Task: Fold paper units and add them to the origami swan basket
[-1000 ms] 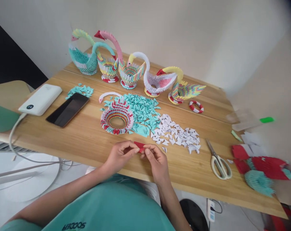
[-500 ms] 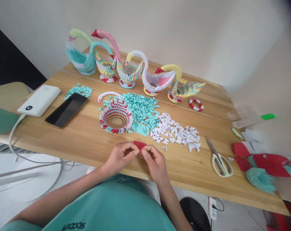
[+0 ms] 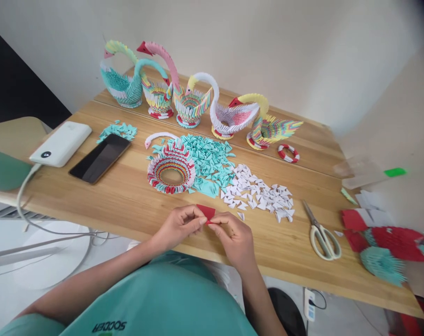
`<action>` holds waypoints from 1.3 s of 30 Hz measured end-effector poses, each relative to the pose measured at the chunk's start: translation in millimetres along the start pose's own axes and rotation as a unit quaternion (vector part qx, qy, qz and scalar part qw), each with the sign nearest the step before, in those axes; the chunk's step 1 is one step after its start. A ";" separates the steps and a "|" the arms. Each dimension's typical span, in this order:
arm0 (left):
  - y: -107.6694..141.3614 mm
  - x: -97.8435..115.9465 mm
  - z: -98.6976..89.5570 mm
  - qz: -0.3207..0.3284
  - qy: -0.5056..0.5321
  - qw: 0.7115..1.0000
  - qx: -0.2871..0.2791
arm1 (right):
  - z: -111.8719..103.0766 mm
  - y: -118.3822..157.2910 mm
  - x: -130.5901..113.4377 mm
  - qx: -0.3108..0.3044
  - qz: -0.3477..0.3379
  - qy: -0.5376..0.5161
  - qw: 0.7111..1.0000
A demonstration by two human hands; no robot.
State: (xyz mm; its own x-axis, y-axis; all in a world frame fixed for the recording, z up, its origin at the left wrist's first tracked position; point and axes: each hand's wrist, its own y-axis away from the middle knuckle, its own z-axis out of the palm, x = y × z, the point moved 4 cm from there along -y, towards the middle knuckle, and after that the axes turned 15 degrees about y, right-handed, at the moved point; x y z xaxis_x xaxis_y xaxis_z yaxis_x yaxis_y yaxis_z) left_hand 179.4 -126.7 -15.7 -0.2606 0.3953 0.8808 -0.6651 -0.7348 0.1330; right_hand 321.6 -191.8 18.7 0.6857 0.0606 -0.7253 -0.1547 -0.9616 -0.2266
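A small piece of red paper (image 3: 206, 211) is held just over the table's front part. My left hand (image 3: 180, 227) pinches its lower left side between thumb and fingers. On the other side, my right hand (image 3: 235, 237) has its thumb and fingertips closed at the paper's lower right edge. Beyond the hands lies a round basket of folded paper (image 3: 171, 168) in red, white and teal. A heap of teal folded pieces (image 3: 208, 156) is beside it, and white folded triangles (image 3: 263, 191) are spread to the right.
Several paper swans (image 3: 229, 119) line the back, near a red-and-white ring (image 3: 288, 153). Scissors (image 3: 322, 235) and red and teal paper items (image 3: 390, 242) are at right. A phone (image 3: 100, 158) and white power bank (image 3: 61, 144) with a cable are at left.
My right hand has turned slightly and shifted right at the paper's lower edge. More of the red paper shows between the hands. The whole view has shifted a little.
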 end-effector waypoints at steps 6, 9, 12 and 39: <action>-3.3 -2.8 2.6 -0.007 0.055 0.998 -0.001 | 14.0 8.6 8.9 -0.008 0.132 -0.137 0.982; -3.0 -4.2 3.7 -0.027 0.091 0.995 -0.019 | 15.8 11.0 8.7 -0.009 0.131 -0.147 0.980; -1.8 -5.5 3.7 -0.029 0.105 0.994 -0.023 | 14.1 11.6 7.7 -0.008 0.114 -0.152 0.982; 7.6 24.6 13.5 0.287 -0.359 0.886 -0.066 | 23.6 14.4 21.8 -0.038 0.247 -0.328 0.911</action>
State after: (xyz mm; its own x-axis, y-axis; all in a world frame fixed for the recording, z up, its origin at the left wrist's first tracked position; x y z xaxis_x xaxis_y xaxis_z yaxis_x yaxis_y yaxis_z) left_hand 177.3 -130.0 13.2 -0.1027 -0.5098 0.8542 -0.6554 -0.6113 -0.4436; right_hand 317.5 -198.0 -15.7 -0.0303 -0.2628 -0.9644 -0.2620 -0.9290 0.2613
